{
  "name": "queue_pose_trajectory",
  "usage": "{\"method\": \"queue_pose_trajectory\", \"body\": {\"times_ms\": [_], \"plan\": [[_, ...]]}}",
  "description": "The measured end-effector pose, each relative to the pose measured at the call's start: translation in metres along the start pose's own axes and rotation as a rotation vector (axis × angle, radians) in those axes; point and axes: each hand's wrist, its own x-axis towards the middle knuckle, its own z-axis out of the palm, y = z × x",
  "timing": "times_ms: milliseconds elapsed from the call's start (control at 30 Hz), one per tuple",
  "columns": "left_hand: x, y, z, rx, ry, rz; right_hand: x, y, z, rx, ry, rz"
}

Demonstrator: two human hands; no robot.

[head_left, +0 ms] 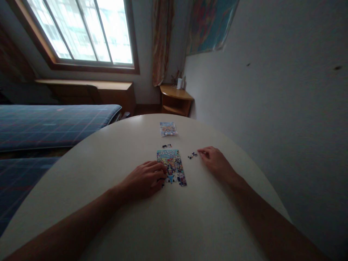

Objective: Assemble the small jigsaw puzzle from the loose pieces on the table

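Observation:
A small colourful jigsaw puzzle (172,165) lies flat on the round white table (174,224), mostly assembled. My left hand (145,179) rests at its lower left edge, fingers curled against the puzzle. My right hand (214,159) lies on the table to the right of the puzzle, its fingertips pinched together beside a few loose dark pieces (192,156). More loose pieces (166,146) sit just above the puzzle's top edge. What my right fingers pinch is too small to make out.
A small picture card (168,128) lies farther back on the table. A bed with a blue plaid cover (51,121) stands to the left, a wooden corner shelf (176,98) under the window, and a white wall close on the right.

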Motion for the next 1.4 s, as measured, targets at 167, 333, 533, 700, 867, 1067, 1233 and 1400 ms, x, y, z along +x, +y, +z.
{"method": "queue_pose_trajectory", "body": {"times_ms": [167,333,533,700,867,1067,1233,1400], "plan": [[-0.001,-0.001,0.002,0.03,0.037,0.015,0.0,-0.003,-0.003,-0.005,-0.003,0.038],[0.0,0.001,0.003,0.013,0.078,0.012,-0.003,-0.011,-0.003,-0.035,-0.014,0.046],[-0.001,-0.002,0.006,-0.025,0.175,-0.125,-0.003,-0.014,-0.003,-0.017,-0.001,0.054],[-0.001,-0.003,0.006,-0.034,0.165,-0.157,0.0,-0.016,0.002,0.022,0.014,0.066],[0.0,-0.003,0.008,-0.038,0.158,-0.176,-0.001,-0.021,0.002,0.073,0.018,0.183],[0.001,-0.003,0.012,-0.012,0.171,-0.194,-0.006,-0.036,0.0,0.231,0.005,0.095],[0.001,-0.002,0.015,-0.063,0.223,-0.254,-0.018,-0.07,0.002,0.458,-0.047,-0.081],[0.001,0.0,0.017,-0.08,0.291,-0.172,-0.03,-0.093,0.007,0.579,-0.109,-0.106]]}}
